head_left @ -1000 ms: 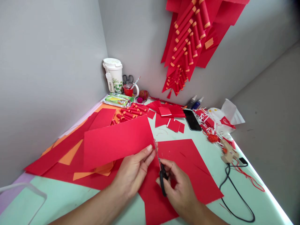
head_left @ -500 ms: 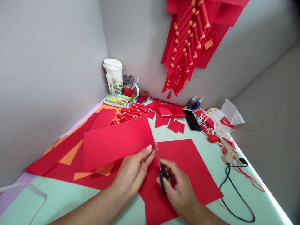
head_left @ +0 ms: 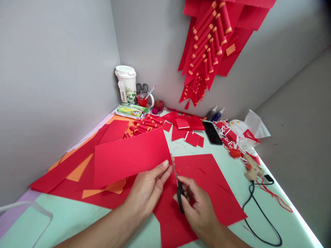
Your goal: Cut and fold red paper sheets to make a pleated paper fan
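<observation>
Gripping: left hand is pinching the red paper sheet at its lower-right corner, long axis running left-right at frame centre; right hand is closing around black-handled scissors, blades pointing up-frame at that corner, over the mint table.

A home craft corner; red paper sheets, glue gun, paper firecrackers on the wall.

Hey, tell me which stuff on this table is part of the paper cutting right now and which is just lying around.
In use:
left hand
right hand
scissors
red paper sheet

Lying about:
phone
glue gun
rolled paper tubes
small red squares
white cup
glue bottles
</observation>
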A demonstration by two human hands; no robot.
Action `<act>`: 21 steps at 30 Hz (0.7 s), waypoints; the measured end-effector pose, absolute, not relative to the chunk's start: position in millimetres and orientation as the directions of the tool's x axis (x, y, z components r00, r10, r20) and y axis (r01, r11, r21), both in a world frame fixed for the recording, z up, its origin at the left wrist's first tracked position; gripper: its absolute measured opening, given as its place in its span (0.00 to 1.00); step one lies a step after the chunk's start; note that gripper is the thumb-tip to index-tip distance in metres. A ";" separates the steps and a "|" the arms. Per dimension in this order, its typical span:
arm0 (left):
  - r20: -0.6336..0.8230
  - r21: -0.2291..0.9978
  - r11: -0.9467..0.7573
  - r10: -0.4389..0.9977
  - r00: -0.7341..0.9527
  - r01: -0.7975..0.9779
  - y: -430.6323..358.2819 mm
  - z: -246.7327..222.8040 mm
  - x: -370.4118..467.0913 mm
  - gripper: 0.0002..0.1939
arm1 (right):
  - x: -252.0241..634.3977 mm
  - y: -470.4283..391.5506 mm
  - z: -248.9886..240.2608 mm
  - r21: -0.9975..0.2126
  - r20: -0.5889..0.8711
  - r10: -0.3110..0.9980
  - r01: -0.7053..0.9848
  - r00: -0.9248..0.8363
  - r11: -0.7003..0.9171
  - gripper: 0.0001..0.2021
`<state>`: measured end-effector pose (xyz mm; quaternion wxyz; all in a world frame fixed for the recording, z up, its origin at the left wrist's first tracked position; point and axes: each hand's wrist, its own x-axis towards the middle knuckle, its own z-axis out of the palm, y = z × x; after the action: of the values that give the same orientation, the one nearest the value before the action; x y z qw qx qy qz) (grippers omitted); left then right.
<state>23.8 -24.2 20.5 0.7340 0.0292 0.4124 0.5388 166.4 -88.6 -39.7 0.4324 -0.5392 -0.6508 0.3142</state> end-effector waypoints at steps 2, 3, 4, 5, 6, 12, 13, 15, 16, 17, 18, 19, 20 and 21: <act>-0.567 0.492 0.421 0.819 0.086 -0.763 -24.9 20.1 24.1 0.09 | 166.2 -87.8 -38.0 -0.874 0.230 0.972 0.430 -0.041 0.225 0.21; -0.562 0.495 0.423 0.822 0.092 -0.759 -25.3 19.5 24.2 0.08 | 166.1 -87.3 -37.0 -0.873 0.236 0.971 0.431 -0.038 0.229 0.21; -0.558 0.497 0.427 0.824 0.099 -0.755 -25.8 18.6 24.4 0.08 | 166.1 -86.7 -36.2 -0.871 0.244 0.969 0.431 -0.037 0.235 0.20; -0.556 0.500 0.432 0.825 0.104 -0.750 -26.2 17.5 24.6 0.07 | 166.1 -86.3 -35.7 -0.869 0.251 0.967 0.432 -0.035 0.241 0.20; -0.558 0.503 0.438 0.823 0.107 -0.745 -26.7 16.2 24.8 0.07 | 166.3 -85.8 -35.4 -0.866 0.258 0.966 0.436 -0.032 0.245 0.20; -0.564 0.511 0.453 0.818 0.114 -0.731 -28.5 12.0 25.7 0.07 | 168.3 -84.8 -37.3 -0.860 0.245 0.969 0.456 -0.027 0.230 0.21; -0.563 0.511 0.456 0.818 0.117 -0.729 -28.5 12.4 25.9 0.07 | 168.4 -84.6 -37.2 -0.861 0.241 0.970 0.455 -0.028 0.227 0.21; -0.566 0.513 0.462 0.815 0.119 -0.723 -28.4 13.9 26.2 0.08 | 168.1 -84.2 -36.5 -0.865 0.241 0.970 0.448 -0.024 0.226 0.20; -0.567 0.516 0.465 0.815 0.119 -0.720 -28.3 14.7 26.4 0.08 | 167.9 -84.0 -36.0 -0.869 0.240 0.971 0.441 -0.023 0.225 0.20; -0.569 0.519 0.465 0.814 0.117 -0.717 -28.3 15.4 26.6 0.08 | 167.5 -83.8 -35.5 -0.874 0.237 0.971 0.432 -0.022 0.223 0.20; -0.569 0.521 0.465 0.814 0.115 -0.716 -28.2 16.0 26.8 0.08 | 167.2 -83.8 -35.1 -0.880 0.232 0.972 0.422 -0.022 0.219 0.19; -0.569 0.523 0.464 0.815 0.113 -0.715 -28.2 16.4 26.8 0.08 | 166.9 -84.0 -34.9 -0.886 0.222 0.975 0.413 -0.021 0.211 0.19; -0.567 0.524 0.463 0.816 0.113 -0.715 -28.1 16.5 26.8 0.08 | 166.6 -84.3 -34.9 -0.893 0.211 0.977 0.404 -0.018 0.200 0.19; -0.566 0.524 0.462 0.817 0.112 -0.715 -28.0 16.3 26.7 0.08 | 166.5 -84.7 -35.2 -0.898 0.199 0.980 0.397 -0.013 0.188 0.18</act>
<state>26.7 -28.0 16.3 0.7434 0.0599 0.4222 0.5153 166.5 -84.7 -35.2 0.4427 -0.5454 -0.6310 0.3293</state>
